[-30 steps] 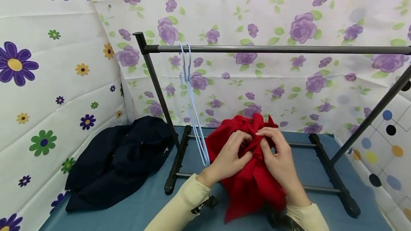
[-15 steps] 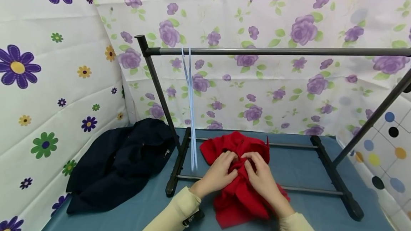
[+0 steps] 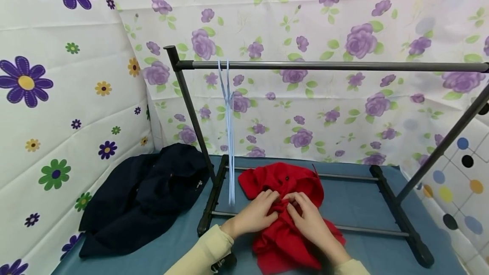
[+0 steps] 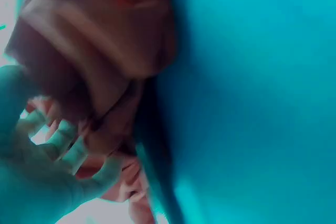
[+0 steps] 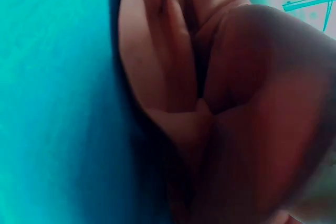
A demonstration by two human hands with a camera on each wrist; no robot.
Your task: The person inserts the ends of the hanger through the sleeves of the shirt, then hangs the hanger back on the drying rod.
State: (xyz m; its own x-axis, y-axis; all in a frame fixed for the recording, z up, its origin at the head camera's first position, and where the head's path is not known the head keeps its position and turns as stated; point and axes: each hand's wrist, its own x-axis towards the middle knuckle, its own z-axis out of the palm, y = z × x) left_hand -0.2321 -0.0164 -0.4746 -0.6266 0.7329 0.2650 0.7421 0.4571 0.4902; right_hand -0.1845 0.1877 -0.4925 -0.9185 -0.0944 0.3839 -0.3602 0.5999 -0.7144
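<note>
A crumpled red garment [image 3: 294, 245] with a small dark button lies bunched over the blue table, between the sides of a clothes rack. My left hand [image 3: 252, 215] pinches a fold of it from the left. From the right, my right hand [image 3: 309, 222] pinches the same gathered part, fingertips close to the left ones. In the left wrist view, the left hand's fingers [image 4: 76, 156] curl against the cloth, which looks brownish there. Folds of the garment [image 5: 163, 61] fill much of the right wrist view and hide most of the right hand.
The rack's dark top bar [image 3: 324, 66] spans above the hands, with low rods [image 3: 366, 230] near the table. Light blue hangers [image 3: 231, 139] hang at its left end. A dark navy garment [image 3: 141, 203] lies heaped left of the rack. Floral curtains [image 3: 267, 20] enclose the back.
Both hands have lowered the red garment toward the table and drawn it nearer, still gripping its gathered part. The hangers have swung to an edge-on view. The navy garment stays put.
</note>
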